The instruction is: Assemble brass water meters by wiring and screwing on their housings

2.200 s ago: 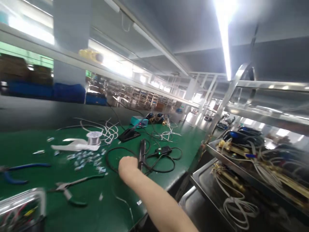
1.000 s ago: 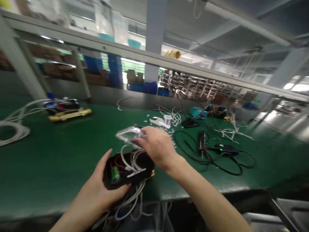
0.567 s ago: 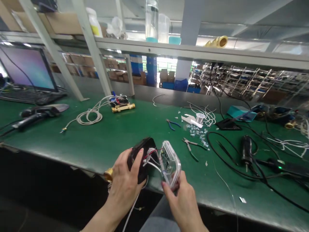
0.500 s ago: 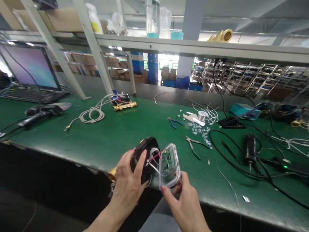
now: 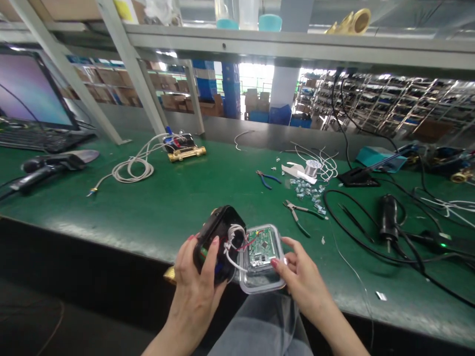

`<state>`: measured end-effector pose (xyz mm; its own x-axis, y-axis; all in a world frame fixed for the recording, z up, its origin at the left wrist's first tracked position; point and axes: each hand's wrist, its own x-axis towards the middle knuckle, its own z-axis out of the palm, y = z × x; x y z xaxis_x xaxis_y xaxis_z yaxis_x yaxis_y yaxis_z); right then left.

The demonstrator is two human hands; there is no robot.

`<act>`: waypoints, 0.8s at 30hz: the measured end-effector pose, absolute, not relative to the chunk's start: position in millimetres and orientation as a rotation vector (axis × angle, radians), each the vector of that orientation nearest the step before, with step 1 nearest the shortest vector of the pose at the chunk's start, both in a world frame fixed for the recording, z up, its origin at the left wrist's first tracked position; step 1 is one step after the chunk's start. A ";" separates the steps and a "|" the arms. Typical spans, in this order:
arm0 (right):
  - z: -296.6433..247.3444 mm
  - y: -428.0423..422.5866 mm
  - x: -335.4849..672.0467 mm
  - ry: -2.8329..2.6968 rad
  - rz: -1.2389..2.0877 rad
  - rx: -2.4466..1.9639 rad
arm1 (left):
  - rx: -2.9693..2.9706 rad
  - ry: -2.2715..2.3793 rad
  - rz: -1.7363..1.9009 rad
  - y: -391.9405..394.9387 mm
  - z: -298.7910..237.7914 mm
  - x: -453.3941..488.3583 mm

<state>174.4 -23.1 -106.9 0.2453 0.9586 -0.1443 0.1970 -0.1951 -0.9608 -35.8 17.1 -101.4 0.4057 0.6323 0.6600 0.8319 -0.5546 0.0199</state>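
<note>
My left hand (image 5: 195, 277) is closed around a black plastic housing (image 5: 218, 237), tilted at the front edge of the bench. Part of a brass fitting (image 5: 169, 275) shows beside that hand. My right hand (image 5: 300, 272) grips the right side of a clear plastic cover (image 5: 260, 284), thumb on top and fingers at its edge. Inside the cover sits a green circuit board (image 5: 261, 247). White cable (image 5: 234, 237) and thin red wires link the housing to the board. The underside of the housing is hidden by my left hand.
Cutting pliers (image 5: 297, 215), blue-handled nippers (image 5: 265, 179) and a solder spool (image 5: 312, 168) lie beyond my hands. A black electric screwdriver (image 5: 388, 222) and looping cables occupy the right. Leftward are another brass-and-black unit (image 5: 186, 151) with coiled cable and a handheld scanner (image 5: 52, 165).
The clear cover has turned flatter and its board now faces up more. My right hand has shifted up and right along its edge. The camera view has tilted down.
</note>
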 end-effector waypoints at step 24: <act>-119.6 -33.9 214.6 -1.087 1.113 -1.677 | -2.801 -0.607 -0.887 -18.6 -146.7 20.8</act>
